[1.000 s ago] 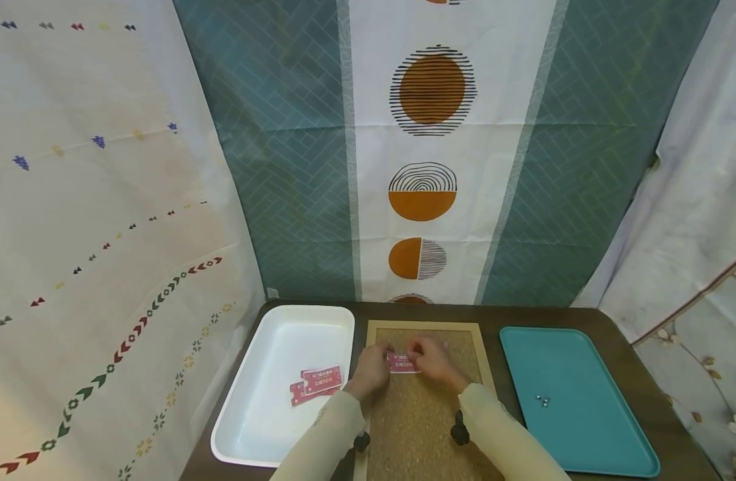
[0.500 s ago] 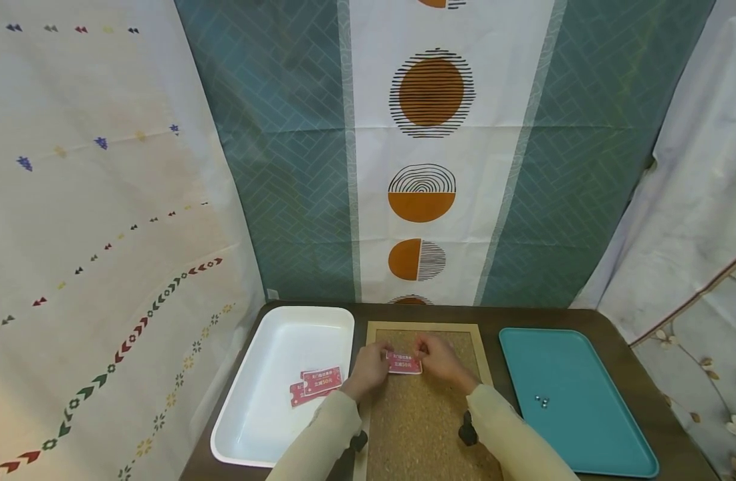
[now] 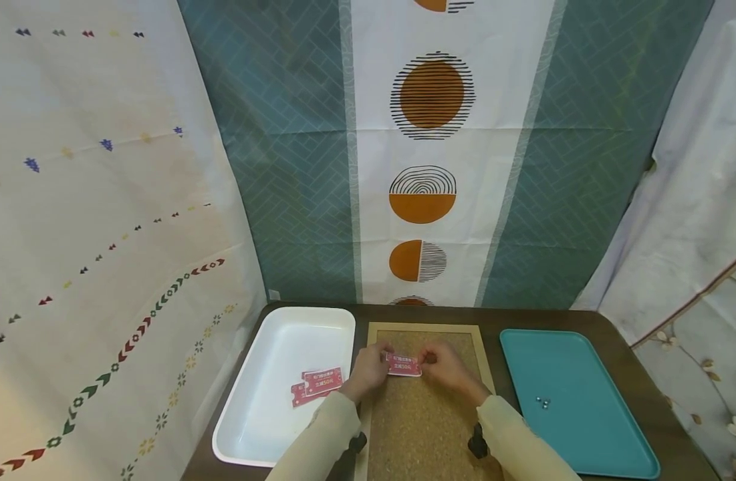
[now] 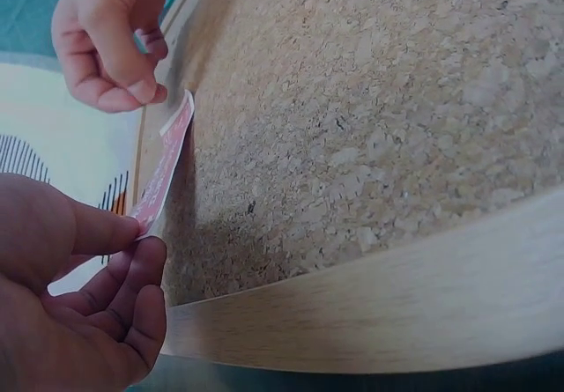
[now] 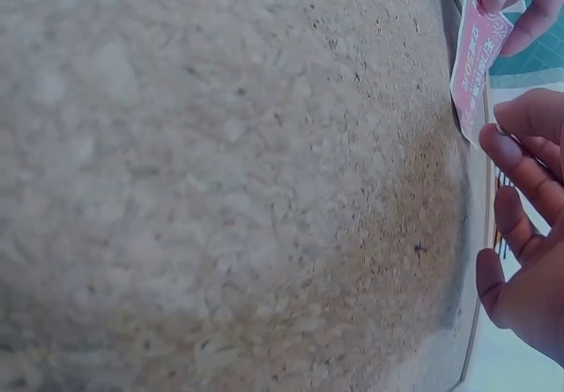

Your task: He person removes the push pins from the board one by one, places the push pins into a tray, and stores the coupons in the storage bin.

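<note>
A pink paper coupon (image 3: pixel 403 365) with white print lies over the upper part of a framed cork board (image 3: pixel 430 421). My left hand (image 3: pixel 370 369) pinches the coupon's left end between thumb and forefinger. In the left wrist view the coupon (image 4: pixel 165 173) is bowed, its edges lifted a little off the cork. Just beyond its right end is my right hand (image 3: pixel 447 367), apart from the paper. The right wrist view shows that hand pinching a small silvery pin (image 5: pixel 501 130) between thumb and forefinger, most of it hidden by the fingertips.
To the left stands a white tray (image 3: pixel 256 427) holding two overlapping pink coupons (image 3: pixel 323 381). On the right a teal tray (image 3: pixel 590 401) carries a few tiny silvery pieces (image 3: pixel 543 403). All rest on a dark brown table (image 3: pixel 488 316), with a patterned curtain (image 3: pixel 422 147) behind.
My right hand has moved rightward off the coupon's right end, leaving that end uncovered. The left hand keeps its pinch on the left end, nearly in place.
</note>
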A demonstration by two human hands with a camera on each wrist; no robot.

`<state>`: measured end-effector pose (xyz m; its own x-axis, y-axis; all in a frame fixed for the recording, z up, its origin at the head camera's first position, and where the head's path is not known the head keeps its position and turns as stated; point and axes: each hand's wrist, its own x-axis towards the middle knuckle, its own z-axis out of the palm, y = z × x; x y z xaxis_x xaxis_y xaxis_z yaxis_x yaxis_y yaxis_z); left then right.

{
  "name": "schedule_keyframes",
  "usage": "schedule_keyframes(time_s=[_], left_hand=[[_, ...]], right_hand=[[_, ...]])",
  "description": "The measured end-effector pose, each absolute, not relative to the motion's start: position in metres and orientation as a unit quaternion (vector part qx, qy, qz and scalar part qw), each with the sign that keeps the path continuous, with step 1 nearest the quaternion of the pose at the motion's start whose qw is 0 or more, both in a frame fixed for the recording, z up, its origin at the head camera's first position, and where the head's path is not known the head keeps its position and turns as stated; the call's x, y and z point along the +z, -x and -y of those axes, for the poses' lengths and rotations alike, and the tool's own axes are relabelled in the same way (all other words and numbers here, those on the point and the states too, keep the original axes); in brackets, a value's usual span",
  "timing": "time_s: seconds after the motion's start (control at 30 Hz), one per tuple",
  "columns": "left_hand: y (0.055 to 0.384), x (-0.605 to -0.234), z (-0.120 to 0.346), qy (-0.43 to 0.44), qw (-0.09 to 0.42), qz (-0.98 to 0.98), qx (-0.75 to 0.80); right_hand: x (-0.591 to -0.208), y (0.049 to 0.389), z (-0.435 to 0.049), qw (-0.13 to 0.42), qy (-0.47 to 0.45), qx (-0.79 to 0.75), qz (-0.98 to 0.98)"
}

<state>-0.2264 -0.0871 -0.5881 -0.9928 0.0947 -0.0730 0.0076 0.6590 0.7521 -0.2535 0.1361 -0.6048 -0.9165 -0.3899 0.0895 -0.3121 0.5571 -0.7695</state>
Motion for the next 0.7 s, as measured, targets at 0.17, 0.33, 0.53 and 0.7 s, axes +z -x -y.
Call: schedule_keyframes(time_s=[0.17,0.33,0.53,0.7], left_hand=[[0.225,-0.585,0.087,-0.030,0.053,-0.909,0.413],[0.227,-0.580,0.086,-0.056,0.039,-0.911,0.407],[0.228,-0.574,0.088,-0.067,0.036,-0.910,0.409],[0.228,-0.565,0.093,-0.082,0.029,-0.910,0.405]], right_hand=[[-0.604,0.251,-0.143,0.038,0.175,-0.430,-0.885],[-0.604,0.251,-0.155,0.034,0.155,-0.425,-0.891],[-0.601,0.250,-0.167,0.032,0.175,-0.423,-0.888],[-0.600,0.249,-0.175,0.027,0.182,-0.420,-0.889]])
